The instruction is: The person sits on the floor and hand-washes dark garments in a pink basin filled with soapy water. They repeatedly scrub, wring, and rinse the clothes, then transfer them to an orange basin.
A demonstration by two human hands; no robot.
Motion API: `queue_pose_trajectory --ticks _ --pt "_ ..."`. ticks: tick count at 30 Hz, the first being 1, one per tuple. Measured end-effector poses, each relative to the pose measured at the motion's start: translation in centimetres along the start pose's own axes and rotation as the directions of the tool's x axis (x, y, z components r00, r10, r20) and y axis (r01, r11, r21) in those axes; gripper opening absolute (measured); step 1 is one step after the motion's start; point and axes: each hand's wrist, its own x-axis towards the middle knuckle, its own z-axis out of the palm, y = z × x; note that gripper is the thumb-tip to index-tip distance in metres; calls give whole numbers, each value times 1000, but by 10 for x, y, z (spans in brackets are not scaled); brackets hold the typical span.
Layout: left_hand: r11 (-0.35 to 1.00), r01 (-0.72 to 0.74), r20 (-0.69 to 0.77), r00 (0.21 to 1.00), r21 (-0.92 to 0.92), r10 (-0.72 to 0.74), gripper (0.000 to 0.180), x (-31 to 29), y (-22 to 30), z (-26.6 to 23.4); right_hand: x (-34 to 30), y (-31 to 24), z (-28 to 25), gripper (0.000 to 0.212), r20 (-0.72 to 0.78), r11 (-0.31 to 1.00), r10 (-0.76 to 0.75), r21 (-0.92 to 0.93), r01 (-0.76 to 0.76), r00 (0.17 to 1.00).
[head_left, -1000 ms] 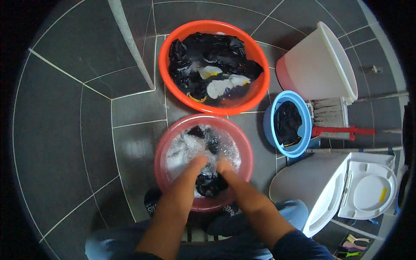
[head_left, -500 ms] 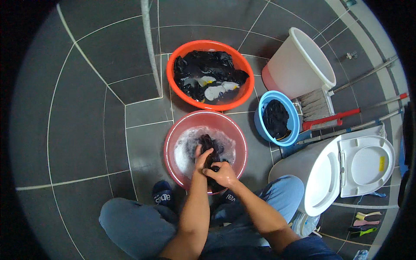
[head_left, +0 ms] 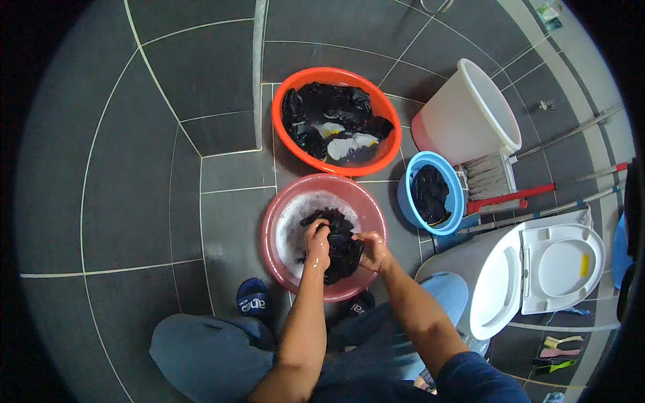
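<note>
A wet black garment (head_left: 344, 258) is spread between my two hands over a pink basin (head_left: 271, 250) of soapy water. My left hand (head_left: 317, 246) is closed on its left part, with the fingers partly buried in the cloth. At its right edge, my right hand (head_left: 373, 251) pinches the fabric near the basin's right rim. White suds (head_left: 290, 225) float along the left and far side of the water. The garment's lower folds hang into the basin, and its exact kind cannot be made out.
Beyond stands an orange basin (head_left: 281, 136) holding black clothes and white pieces in water. To the right are a blue basin (head_left: 459, 196) with black cloth, a tall whitish bucket (head_left: 451, 114), a broom (head_left: 489, 176) and a toilet (head_left: 498, 282). A tiled wall edge (head_left: 258, 80) rises at far left.
My hands have moved apart, the right one shifting right to the garment's edge. The bunched black cloth now lies spread wider between them. The whole view has shifted slightly.
</note>
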Motion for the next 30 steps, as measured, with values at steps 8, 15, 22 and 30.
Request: queue_pose_trajectory --ticks 8,15,22,30 --pt "962 -251 563 812 104 151 16 -12 51 -4 46 -53 35 93 522 907 -152 410 -91 839" --pt "888 75 261 942 453 -212 59 23 33 -37 46 -91 60 32 -74 958 -273 -115 264 959" --pt "892 -146 190 979 427 69 53 2 41 41 0 -82 81 66 250 530 -572 -614 585 781" --pt "929 50 109 994 -368 -11 56 -29 76 64 -53 -95 51 68 100 811 -311 -490 318 945"
